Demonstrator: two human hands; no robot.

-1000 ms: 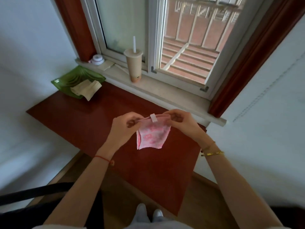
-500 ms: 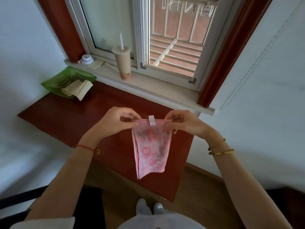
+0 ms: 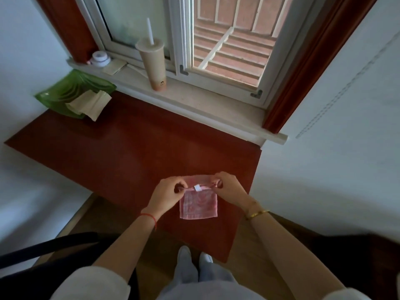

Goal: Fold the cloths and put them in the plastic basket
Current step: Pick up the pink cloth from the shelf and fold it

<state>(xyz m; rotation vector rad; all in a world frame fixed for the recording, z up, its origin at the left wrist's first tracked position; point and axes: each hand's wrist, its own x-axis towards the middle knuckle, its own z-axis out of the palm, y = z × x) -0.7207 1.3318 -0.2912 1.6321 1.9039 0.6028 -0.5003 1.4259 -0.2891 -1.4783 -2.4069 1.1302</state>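
A small pink patterned cloth [image 3: 198, 204] with a white tag lies partly on the dark red table [image 3: 134, 156], near its front right corner. My left hand [image 3: 166, 194] pinches its upper left edge and my right hand [image 3: 229, 187] pinches its upper right edge, with a fold of cloth showing behind the held edge. The green plastic basket [image 3: 65, 92] sits at the table's far left, and a folded cream cloth [image 3: 89, 103] hangs over its rim.
A tall drink cup with a straw [image 3: 152, 63] stands on the window sill [image 3: 216, 105], with a small white jar [image 3: 99, 58] to its left. A dark chair [image 3: 43, 250] is at the lower left. White walls close in on both sides.
The pink cloth hung in the air from both hands; now it is lowered onto the table near the front edge. Both hands moved down and toward me, still holding its top edge.
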